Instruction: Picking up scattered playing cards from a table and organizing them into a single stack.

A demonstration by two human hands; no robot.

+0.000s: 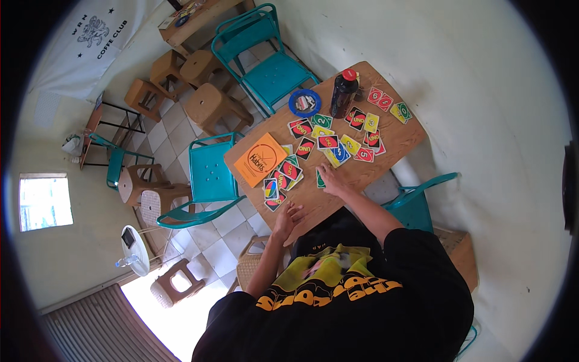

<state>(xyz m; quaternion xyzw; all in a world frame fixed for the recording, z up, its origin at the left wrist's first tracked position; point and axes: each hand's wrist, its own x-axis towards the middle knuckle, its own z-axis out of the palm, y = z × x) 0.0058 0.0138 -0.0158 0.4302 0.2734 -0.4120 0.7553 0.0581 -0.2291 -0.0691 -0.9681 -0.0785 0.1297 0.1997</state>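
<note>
My right hand [332, 180] is at the near part of the wooden table [386, 145], its fingers closed on a mostly hidden green playing card [320, 178]. My left hand [287, 222] rests by the table's near left edge with fingers apart, holding nothing. Just beyond it several overlapping cards [271, 189] lie in a loose pile, some face down with black and red backs. More cards [328, 142] are scattered across the middle, red, yellow, green and blue. Left of them lies an orange book [260, 160].
At the table's far side stand a dark bottle with a red cap [344, 93] and a blue round ashtray [304, 104]. Teal metal chairs [214, 172] stand left and beyond, another teal chair [413, 208] at right. Brown plastic stools [217, 107] stand on the tiled floor.
</note>
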